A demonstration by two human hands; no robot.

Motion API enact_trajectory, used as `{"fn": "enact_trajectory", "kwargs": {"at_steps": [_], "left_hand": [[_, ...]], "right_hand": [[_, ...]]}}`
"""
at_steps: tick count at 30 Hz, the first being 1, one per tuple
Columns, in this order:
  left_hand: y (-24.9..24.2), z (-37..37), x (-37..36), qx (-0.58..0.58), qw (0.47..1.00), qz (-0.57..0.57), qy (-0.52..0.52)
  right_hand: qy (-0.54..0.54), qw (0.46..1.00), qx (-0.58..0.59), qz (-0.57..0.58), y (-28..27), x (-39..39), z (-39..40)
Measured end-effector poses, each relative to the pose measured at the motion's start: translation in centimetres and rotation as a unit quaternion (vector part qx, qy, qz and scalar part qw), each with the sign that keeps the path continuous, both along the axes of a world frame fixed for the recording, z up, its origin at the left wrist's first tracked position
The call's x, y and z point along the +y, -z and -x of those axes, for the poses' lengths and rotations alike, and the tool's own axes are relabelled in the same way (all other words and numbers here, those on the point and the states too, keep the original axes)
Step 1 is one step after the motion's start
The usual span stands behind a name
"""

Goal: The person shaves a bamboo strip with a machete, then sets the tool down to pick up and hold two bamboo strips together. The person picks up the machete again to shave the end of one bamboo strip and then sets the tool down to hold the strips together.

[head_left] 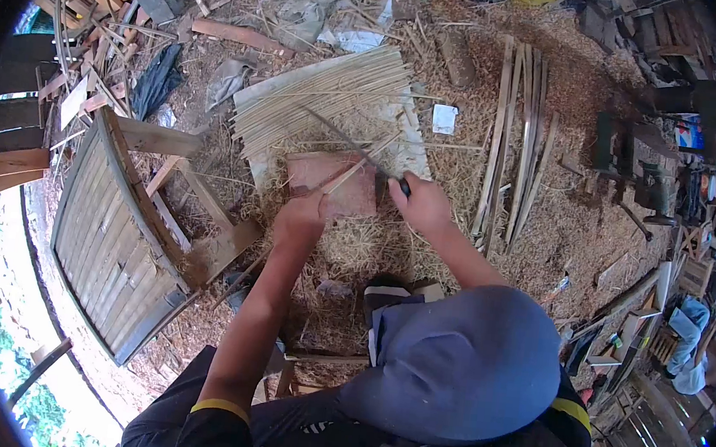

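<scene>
My right hand [425, 205] is closed round the dark handle of a long knife [340, 133]. Its blade points up and to the left, crossing a thin bamboo strip [347, 174]. The lower end of that strip is pinched in my left hand [300, 218]. Beneath both lies a reddish board [358, 201] on the shavings, and the strip slants over it. Just beyond the board, many thin split strips [328, 83] lie side by side on a pale sheet [416, 148].
Long bamboo lengths [510, 135] lie on the ground at the right. A slatted wooden panel on a frame [118, 245] leans at the left. Further right stands a metal vise [655, 190]. Shavings and wood scraps cover the floor; a white paper [444, 119] lies beyond my right hand.
</scene>
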State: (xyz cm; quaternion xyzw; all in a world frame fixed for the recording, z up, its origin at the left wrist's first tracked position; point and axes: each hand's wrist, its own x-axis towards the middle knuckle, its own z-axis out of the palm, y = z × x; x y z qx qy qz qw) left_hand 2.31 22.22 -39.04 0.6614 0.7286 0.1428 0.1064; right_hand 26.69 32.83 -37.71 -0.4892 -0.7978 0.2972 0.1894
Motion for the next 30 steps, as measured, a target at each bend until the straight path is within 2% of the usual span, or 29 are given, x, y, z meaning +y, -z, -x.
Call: {"fn": "enact_trajectory", "kwargs": {"at_steps": [2,5,8,11,12,15,18,21,24,27,30], "left_hand": [[1.4,0.4,0.0,0.032,0.999,-0.027,0.032],[1.4,0.1,0.1,0.006,0.999,-0.032,-0.003],[-0.9,-0.1,0.9,-0.078,0.992,0.095,-0.039],[-2.0,-0.1,1.6,-0.095,0.979,0.17,-0.064],[-2.0,0.0,1.7,-0.102,0.979,0.164,-0.06],[-2.2,0.3,1.8,-0.122,0.978,0.161,-0.053],[-2.0,0.7,1.5,-0.144,0.975,0.162,-0.048],[-1.0,1.1,0.1,-0.175,0.975,0.127,-0.046],[-1.0,0.7,-0.5,-0.165,0.975,0.131,-0.067],[-1.2,0.6,-0.5,-0.131,0.982,0.118,-0.068],[-0.9,0.7,-0.5,-0.087,0.991,0.083,-0.055]], "right_hand": [[0.021,0.988,-0.144,0.054,2.2,0.9,-0.5],[0.051,0.989,-0.111,0.086,3.2,0.4,-0.6],[0.041,0.982,-0.083,0.167,3.0,0.9,-0.9],[0.025,0.961,-0.011,0.277,4.2,2.3,-1.9],[0.021,0.949,0.022,0.313,4.6,2.8,-2.0],[0.056,0.879,-0.01,0.474,0.0,4.7,-1.5],[0.111,0.749,0.14,0.638,-1.2,5.0,-1.8],[0.1,0.813,0.155,0.552,-0.8,3.9,-1.2],[0.067,0.94,0.072,0.325,-0.6,2.6,-0.3],[0.025,0.986,-0.018,0.164,-1.3,1.6,0.3],[-0.003,0.99,-0.08,0.119,-1.5,0.9,0.8]]}}
